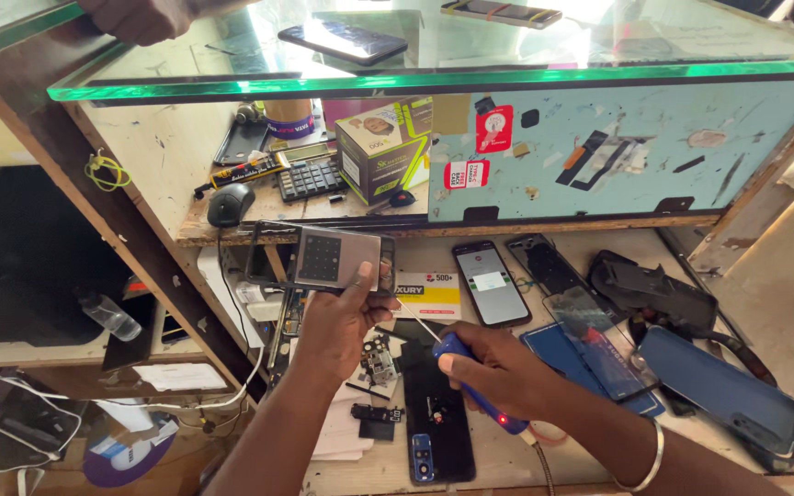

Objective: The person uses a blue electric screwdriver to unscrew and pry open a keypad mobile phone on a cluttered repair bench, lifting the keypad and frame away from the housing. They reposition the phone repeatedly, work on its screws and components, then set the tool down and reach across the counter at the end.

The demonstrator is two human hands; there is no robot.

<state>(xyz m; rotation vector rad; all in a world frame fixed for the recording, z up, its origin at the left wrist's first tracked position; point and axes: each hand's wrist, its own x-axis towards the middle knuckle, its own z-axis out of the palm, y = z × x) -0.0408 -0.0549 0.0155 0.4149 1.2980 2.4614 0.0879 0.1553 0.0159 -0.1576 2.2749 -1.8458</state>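
Observation:
My left hand (340,323) holds up a small grey device with a dark keypad (334,258), thumb on its lower right edge. My right hand (498,367) grips a blue-handled tool (472,393) with a red light near its cord end; its thin metal tip (420,321) points up-left toward the grey device. Below both hands an opened phone with its back off (436,418) lies on the wooden bench, with small circuit parts (379,358) beside it.
A lit phone (491,283), several phone cases and screens (719,386) lie to the right. A shelf behind holds a mouse (230,204), calculator (311,177) and a box (383,147). A glass counter top (434,78) carries two phones; another person's hand (140,18) rests there.

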